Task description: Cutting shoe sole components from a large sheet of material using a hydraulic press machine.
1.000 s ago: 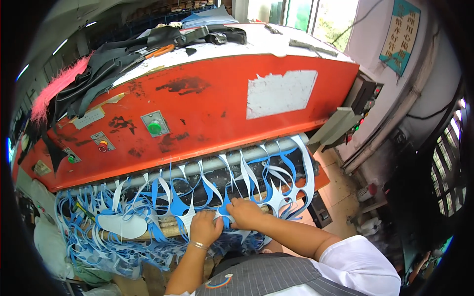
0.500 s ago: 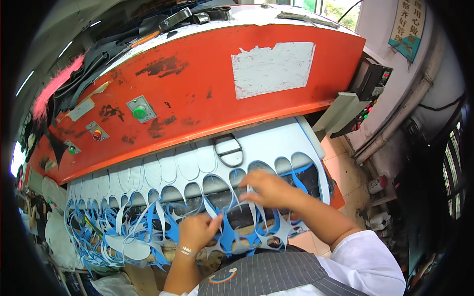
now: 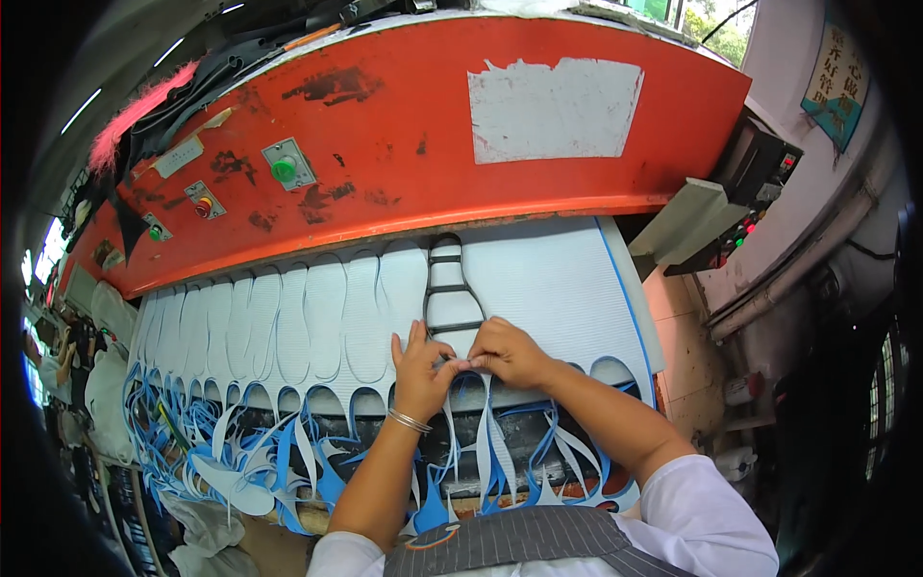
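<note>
A white foam sheet with a blue underside (image 3: 548, 279) lies on the bed of a red machine, cut through with a row of sole-shaped outlines. On it rests a dark metal sole-shaped cutting die (image 3: 454, 288) with crossbars. Just below the die's near end, the fingertips of my two hands meet at the sheet's scalloped edge. My left hand (image 3: 421, 373) pinches there with thumb and forefinger, its other fingers raised close to the die. Curled beside it, my right hand (image 3: 510, 354) pinches the same spot. The small bit of foam between the fingertips is mostly hidden.
The red press beam (image 3: 385, 144) spans the far side, carrying a green button (image 3: 284, 170). Blue and white foam offcuts (image 3: 260, 462) hang tangled along the near edge. A control box (image 3: 745, 192) stands at the right end. White plastic bags (image 3: 111, 385) hang at the left.
Both hands have moved up from the hanging foam strips to the sheet's edge by the die, and have come together. More of the die shows from beneath the beam. The view has shifted.
</note>
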Demonstrator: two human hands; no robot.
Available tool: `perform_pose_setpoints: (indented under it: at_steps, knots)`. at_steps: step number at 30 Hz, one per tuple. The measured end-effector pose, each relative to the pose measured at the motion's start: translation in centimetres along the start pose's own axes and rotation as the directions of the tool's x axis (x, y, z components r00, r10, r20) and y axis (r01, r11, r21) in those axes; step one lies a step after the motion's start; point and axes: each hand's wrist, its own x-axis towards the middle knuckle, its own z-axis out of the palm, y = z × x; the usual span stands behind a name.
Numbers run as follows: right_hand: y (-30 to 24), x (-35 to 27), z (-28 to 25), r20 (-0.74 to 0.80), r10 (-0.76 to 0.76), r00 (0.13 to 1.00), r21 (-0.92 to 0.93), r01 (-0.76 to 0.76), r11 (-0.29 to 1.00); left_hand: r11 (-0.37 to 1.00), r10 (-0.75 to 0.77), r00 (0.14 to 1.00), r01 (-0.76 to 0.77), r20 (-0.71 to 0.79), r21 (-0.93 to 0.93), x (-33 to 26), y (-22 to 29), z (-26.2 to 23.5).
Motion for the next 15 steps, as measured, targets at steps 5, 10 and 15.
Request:
perform_pose_setpoints:
  at_steps: [5, 10, 15]
  knots:
    - [-0.7, 3.6, -1.9, 0.591, 0.136, 0.795, -0.072, -0.116, 0.991, 0.982, 0.013, 0.999, -0.022, 0.051, 0.188, -2.3, -2.2, 0.2]
    - [-0.5, 10.4, -1.6, 0.408, 0.143, 0.902, -0.602, 0.148, 0.784, 0.987, 0.011, 0.999, -0.015, 0.031, 0.159, -2.0, -2.1, 1.5]
    - [0.3, 13.6, 0.9, 0.451, 0.195, 0.871, -0.730, 0.235, 0.641, 0.997, 0.035, 0.999, -0.038, 0.036, 0.067, -1.6, -2.9, 1.3]
